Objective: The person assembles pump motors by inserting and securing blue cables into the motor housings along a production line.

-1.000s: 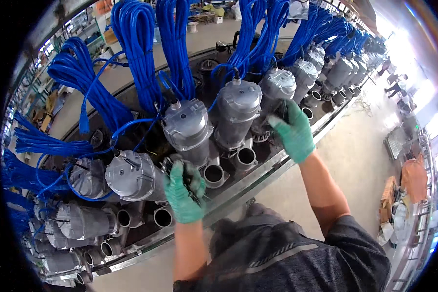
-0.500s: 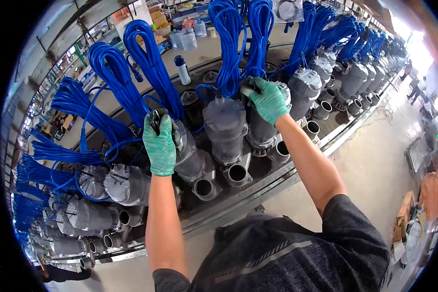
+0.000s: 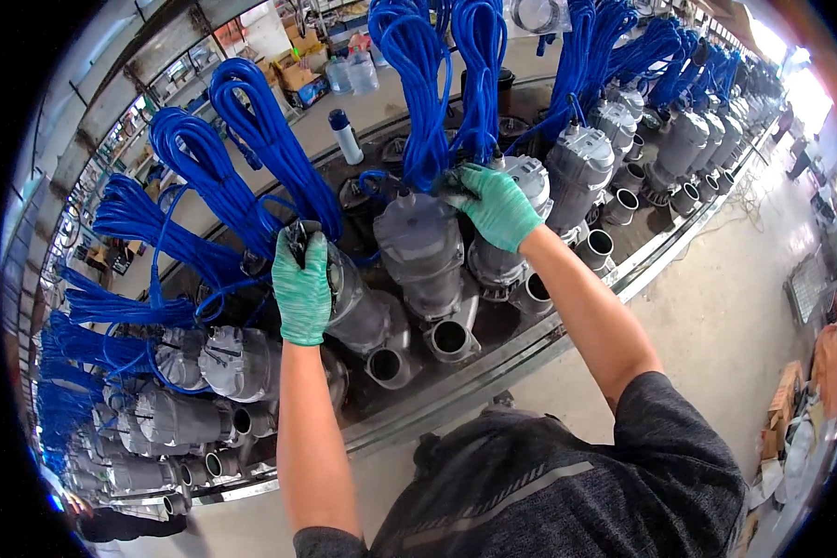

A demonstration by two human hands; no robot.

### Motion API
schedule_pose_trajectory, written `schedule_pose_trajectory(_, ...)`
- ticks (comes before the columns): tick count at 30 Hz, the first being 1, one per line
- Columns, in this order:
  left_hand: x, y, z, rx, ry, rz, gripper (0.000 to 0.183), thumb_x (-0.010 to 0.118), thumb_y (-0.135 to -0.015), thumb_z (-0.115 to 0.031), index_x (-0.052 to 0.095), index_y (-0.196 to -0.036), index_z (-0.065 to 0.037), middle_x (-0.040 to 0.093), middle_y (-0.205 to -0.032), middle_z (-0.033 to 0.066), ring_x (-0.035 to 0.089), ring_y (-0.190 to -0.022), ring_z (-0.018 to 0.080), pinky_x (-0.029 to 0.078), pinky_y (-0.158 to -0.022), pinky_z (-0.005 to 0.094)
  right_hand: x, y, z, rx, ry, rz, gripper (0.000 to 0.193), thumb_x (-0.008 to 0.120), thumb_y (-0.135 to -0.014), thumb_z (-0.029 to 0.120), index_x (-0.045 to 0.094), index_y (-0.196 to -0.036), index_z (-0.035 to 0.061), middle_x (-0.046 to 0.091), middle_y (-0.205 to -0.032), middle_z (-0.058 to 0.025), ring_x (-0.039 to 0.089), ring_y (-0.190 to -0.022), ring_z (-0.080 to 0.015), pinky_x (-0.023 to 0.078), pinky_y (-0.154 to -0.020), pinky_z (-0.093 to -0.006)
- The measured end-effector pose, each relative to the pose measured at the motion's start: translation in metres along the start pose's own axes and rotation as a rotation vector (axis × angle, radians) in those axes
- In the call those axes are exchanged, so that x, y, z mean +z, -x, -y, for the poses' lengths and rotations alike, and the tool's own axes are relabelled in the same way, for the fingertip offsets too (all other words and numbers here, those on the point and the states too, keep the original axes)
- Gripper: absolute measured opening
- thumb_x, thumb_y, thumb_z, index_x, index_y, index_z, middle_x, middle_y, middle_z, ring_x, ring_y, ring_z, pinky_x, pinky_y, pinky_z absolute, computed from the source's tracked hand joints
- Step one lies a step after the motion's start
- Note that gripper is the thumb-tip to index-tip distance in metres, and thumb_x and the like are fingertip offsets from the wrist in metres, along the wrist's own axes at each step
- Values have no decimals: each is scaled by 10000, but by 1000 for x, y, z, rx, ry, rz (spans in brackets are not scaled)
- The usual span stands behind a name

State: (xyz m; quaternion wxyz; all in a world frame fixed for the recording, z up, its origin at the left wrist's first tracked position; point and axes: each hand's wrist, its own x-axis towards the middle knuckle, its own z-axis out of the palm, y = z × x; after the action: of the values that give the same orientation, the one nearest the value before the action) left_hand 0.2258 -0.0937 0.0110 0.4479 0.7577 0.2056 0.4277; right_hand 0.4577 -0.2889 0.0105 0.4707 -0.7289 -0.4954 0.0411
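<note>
Both my hands wear green knit gloves with dark fingertips. My left hand (image 3: pixel 303 288) is closed at the top of a grey submersible pump (image 3: pixel 361 307), its fingers bent over something dark that I cannot make out. With its fingers pinched together, my right hand (image 3: pixel 498 209) reaches over the top edge of the middle pump (image 3: pixel 418 246), close to the bottom of a coiled blue cable (image 3: pixel 417 102). What its dark fingertips hold, if anything, is hidden. Behind my left hand leans another blue cable coil (image 3: pixel 284 139).
More grey pumps (image 3: pixel 581 172) with blue cables stand in rows on both sides along the metal-edged bench (image 3: pixel 493 372). A white bottle with a dark cap (image 3: pixel 346 138) stands behind them. Clear water jugs (image 3: pixel 363 74) and shelves lie beyond. At right are cardboard pieces (image 3: pixel 784 395) on the floor.
My right hand has shifted left, toward the middle pump's top. My left hand stays at its pump, and the whole view has moved slightly.
</note>
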Motion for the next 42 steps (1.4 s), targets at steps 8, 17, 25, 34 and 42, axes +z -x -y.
schedule_pose_trajectory(8,-3,-5,5,-72,101,36,106,614,-1016,-127,646,-1092,-62,618,-891,-17,552,-786,81,473,-737,268,8,-3,-26,-9,-18,-53,259,695,-935,104,662,-1151,-35,702,-1129,-198,659,-1010,-340,508,-895,-396)
schedule_pose_trajectory(17,-4,-3,7,-150,227,48,93,621,-1023,-139,649,-1081,-72,607,-884,-34,520,-724,52,450,-654,239,13,-2,-13,42,155,-150,311,701,-933,237,662,-1098,-22,705,-1036,-255,646,-973,-465,521,-821,-471)
schedule_pose_trajectory(25,-4,-1,3,-97,151,33,85,617,-1021,-125,650,-1072,-66,609,-858,-28,534,-737,60,454,-669,247,10,-1,-13,-29,235,-164,254,752,-914,176,670,-1052,-21,720,-944,-196,658,-809,-335,517,-739,-386)
schedule_pose_trajectory(34,-5,-2,3,-89,113,23,135,623,-1010,-130,654,-1106,-39,659,-965,4,588,-851,114,488,-804,294,5,1,-8,18,169,-47,280,686,-939,225,706,-1099,-4,710,-1030,-233,647,-1012,-447,509,-878,-460)
schedule_pose_trajectory(42,-4,-2,3,-88,130,15,142,638,-1007,-138,654,-1109,-41,654,-951,1,584,-836,108,484,-788,285,-20,-14,16,93,373,168,299,683,-936,245,707,-1109,2,707,-1048,-239,643,-1037,-444,509,-891,-462)
